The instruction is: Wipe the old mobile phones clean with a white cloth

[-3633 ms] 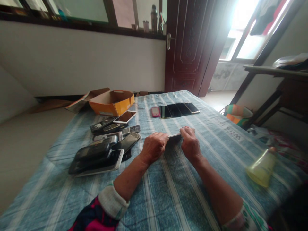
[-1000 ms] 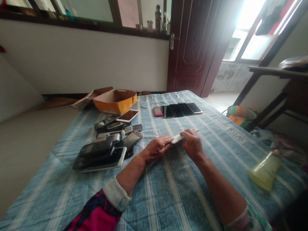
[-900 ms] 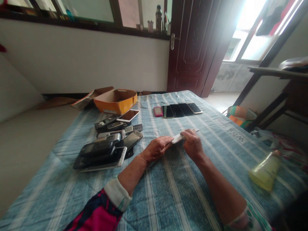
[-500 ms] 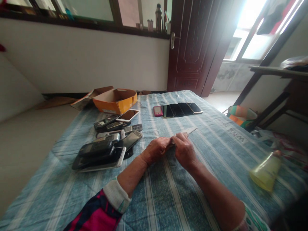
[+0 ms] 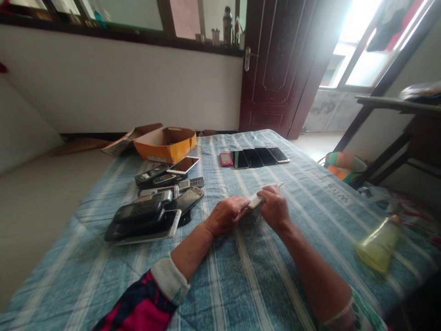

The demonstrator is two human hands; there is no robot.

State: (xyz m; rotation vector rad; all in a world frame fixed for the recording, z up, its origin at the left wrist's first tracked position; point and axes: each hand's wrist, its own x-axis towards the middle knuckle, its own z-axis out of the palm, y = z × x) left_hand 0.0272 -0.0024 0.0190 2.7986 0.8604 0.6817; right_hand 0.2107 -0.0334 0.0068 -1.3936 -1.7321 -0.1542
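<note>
A slim white phone is tilted between my two hands above the striped cloth. My left hand grips its near left end with closed fingers. Around its right part my right hand is closed, covering much of it. Left of my hands lies a pile of old phones, with a black phone on top and a grey phone beside it. A white phone with a dark screen rests at the pile's back. Beyond my hands, several dark phones lie in a row beside a pink-edged item.
An open orange box stands at the back left of the blue striped cloth. A yellowish transparent bottle lies at the right. Behind are a dark red door and a white wall.
My right hand has slid right and slightly up along the white phone, uncovering more of its middle. My left hand has stayed nearly in place.
</note>
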